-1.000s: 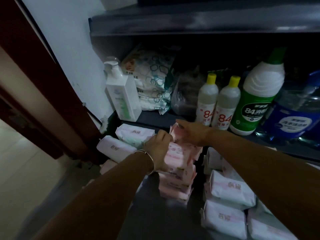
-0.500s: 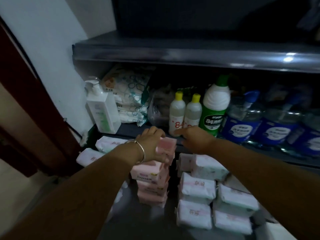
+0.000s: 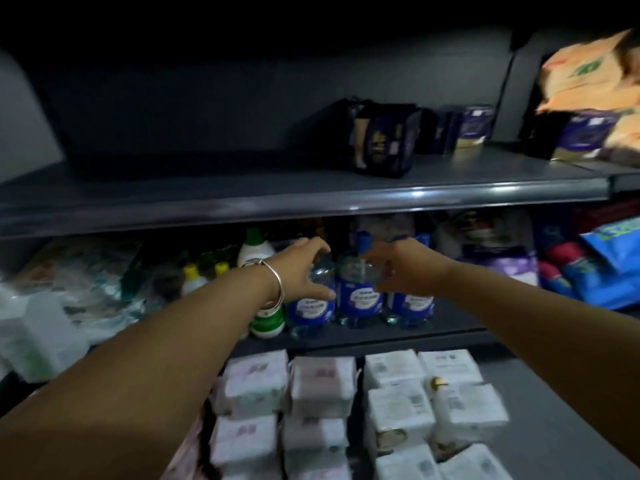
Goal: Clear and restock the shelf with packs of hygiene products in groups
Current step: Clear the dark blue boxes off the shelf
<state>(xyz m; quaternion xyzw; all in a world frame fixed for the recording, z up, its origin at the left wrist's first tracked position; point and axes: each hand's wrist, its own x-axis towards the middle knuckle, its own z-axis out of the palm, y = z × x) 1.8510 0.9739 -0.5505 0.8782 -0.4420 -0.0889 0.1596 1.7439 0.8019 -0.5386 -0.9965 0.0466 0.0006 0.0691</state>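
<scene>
Both my hands are up at the blue-label bottles (image 3: 360, 292): left hand (image 3: 304, 268) and right hand (image 3: 405, 268) each have a loose half-open grip, holding nothing yet.

On the middle shelf we see three clear bottles with blue labels (image 3: 360, 299) standing side by side, and to their left a white bottle with a green cap (image 3: 254, 249). Two small bottles with yellow caps (image 3: 190, 275) stand further left. At the far left sits a white pump bottle (image 3: 38, 334), blurred. On the right lie blue bags (image 3: 613, 258). Orange bags (image 3: 588, 81) are stacked at upper right.
</scene>
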